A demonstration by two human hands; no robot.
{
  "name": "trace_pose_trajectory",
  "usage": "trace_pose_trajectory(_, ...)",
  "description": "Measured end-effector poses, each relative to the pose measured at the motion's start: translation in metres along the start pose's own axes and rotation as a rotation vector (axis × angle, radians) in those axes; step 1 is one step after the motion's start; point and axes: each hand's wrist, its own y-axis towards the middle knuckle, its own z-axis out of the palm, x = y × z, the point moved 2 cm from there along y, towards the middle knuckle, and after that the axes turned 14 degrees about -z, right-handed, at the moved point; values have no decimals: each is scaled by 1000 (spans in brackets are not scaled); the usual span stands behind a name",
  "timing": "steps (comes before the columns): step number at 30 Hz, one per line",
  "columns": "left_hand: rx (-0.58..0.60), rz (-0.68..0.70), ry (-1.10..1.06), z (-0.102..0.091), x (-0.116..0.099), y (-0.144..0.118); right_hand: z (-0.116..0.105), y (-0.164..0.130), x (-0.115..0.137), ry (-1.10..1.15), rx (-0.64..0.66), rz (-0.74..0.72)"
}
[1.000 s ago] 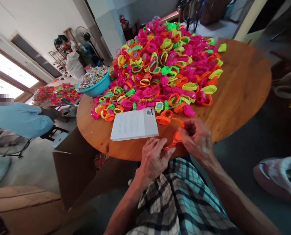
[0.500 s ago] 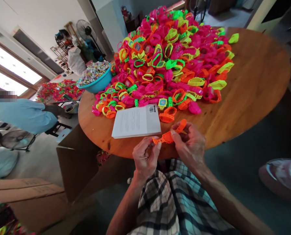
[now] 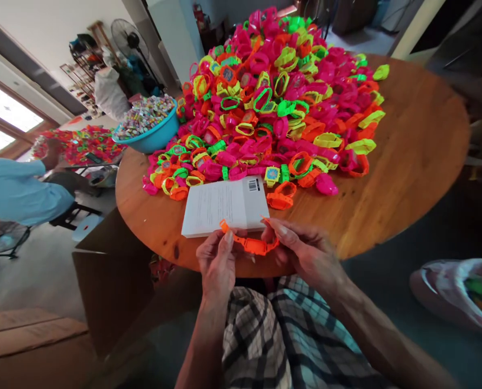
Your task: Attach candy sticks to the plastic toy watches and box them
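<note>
**Nothing legible but a barcode**

A white booklet (image 3: 225, 208) lies on the round worktop (image 3: 407, 162). Its near corner carries a small black barcode (image 3: 254, 185); the digits under it are too small to read. Faint printed lines cover its back, too blurred to read.

Round wooden table (image 3: 407, 162) bears toy watches (image 3: 281, 102), booklet (image 3: 225, 205), bowl (image 3: 152, 138).

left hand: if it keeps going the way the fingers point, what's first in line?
Likely the white paper booklet on the round wooden table; the left hand, pinching the orange plastic watch strap, points up toward it. Depth is unclear.
</note>
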Motion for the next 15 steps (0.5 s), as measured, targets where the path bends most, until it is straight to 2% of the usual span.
trace_pose_trajectory(3, 42, -14, -60, -8, -4, 1, 7, 6, -5, 94, 27, 62)
trace_pose_trajectory(6, 122, -65, -122, -12, -9, 3, 12, 10, -9, 133, 5, 58)
trace_pose_trajectory(10, 180, -127, -179, -13, -14, 7, 15, 14, -9, 90, 27, 43)
trace_pose_trajectory(15, 202, -142, -92, -13, -15, 10, 12, 13, -8, -3, 62, 67)
